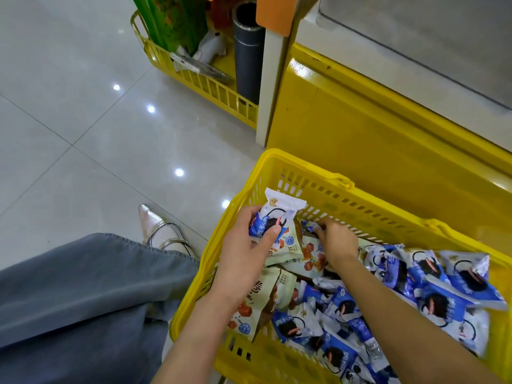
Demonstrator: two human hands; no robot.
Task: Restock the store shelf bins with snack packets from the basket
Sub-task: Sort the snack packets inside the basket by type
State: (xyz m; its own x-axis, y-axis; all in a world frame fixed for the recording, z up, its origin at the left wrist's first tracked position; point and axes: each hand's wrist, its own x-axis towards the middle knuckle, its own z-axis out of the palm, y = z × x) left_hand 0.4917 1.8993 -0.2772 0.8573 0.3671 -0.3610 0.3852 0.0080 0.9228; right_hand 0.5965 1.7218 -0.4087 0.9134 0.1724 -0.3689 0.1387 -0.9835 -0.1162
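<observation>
While the yellow basket [360, 206] sits close against a yellow shelf base [388, 139], a second yellow basket [210, 87] stands further off on the pale tiled floor [83, 106], left of a white post [273, 87]. It holds green packs [171, 20], a dark tube [248, 56] and some crumpled wrappers. A grey trouser leg [83, 300] and a silver pointed shoe [158, 225] are just left of the near basket. Both forearms reach across the heap inside it and cover part of it. The basket's far wall rises just beyond the right hand [336, 239].

The left hand [246, 245] is over the basket's left corner. Its fingers wrap behind a small stack of packets [279, 217] and the thumb presses across the front. The top packet's white crimped end sticks up above the fist. The right hand is down in the heap by the far wall, knuckles up, with its fingers bent onto a blue wrapper [307, 225]. They are blurred, so it cannot be told whether they pinch it or only touch it.

Loose snack packets cover the bottom of the basket, overlapping at all angles. The blue-and-white packets [432, 286], glossy and printed with a dark round shape, are piled to the right and front. The cream packets [257, 300], printed with brown cubes, lie to the left, under the left forearm.
</observation>
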